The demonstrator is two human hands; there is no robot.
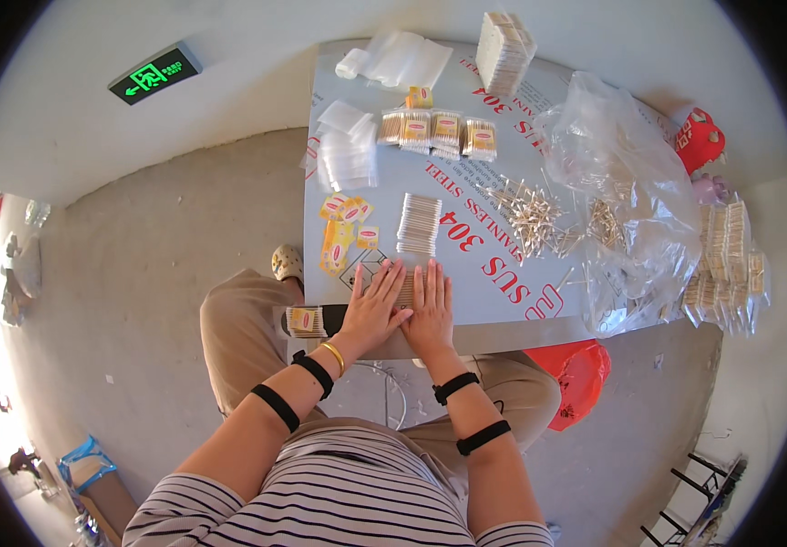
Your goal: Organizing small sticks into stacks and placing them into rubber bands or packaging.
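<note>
At the table's near edge, my left hand point(371, 312) lies with its fingers stretched out and pressing down. Beside it my right hand point(431, 316) rests the same way, fingers straight. Between and under them shows part of a row of cotton swabs point(406, 292); the hands hide the rest. Just beyond the fingertips is a second, neatly lined-up row of cotton swabs point(419, 224). Yellow label cards point(337, 244) lie to its left. A filled pack of cotton swabs point(304, 320) sits left of my left hand, by a black object point(333, 319) at the edge.
Farther back are clear small bags point(349, 155), several filled swab packs point(439, 132), a plastic bag roll point(402, 59) and a stacked block point(504, 53). Loose swabs point(532, 217) and a large clear bag point(635, 210) spread rightward, with stacked packs point(726, 251) beyond. A red bag point(580, 383) hangs below.
</note>
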